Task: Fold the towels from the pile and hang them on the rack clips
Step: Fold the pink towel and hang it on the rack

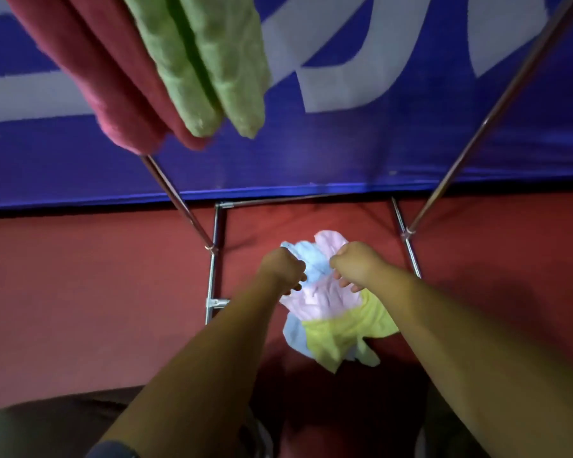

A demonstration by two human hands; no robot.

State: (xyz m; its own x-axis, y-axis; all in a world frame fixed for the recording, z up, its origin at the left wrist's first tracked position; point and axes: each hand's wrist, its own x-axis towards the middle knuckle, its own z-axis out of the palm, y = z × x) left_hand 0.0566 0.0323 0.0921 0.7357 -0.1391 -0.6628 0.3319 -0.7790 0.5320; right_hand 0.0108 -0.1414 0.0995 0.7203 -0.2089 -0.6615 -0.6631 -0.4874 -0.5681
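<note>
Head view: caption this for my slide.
Left hand and right hand grip a crumpled pile of pink, blue and yellow towels on red floor, below hung green towel and maroon towel.

We have one view only, from a wide-angle camera worn on the head, facing forward and steeply down along both forearms to the left hand and right hand at the towel pile on the red floor. The pile sits just below mid-frame, well beneath us, while the hanging towels loom very near at the upper left and the rack poles splay outward as they rise in our frame.
</note>
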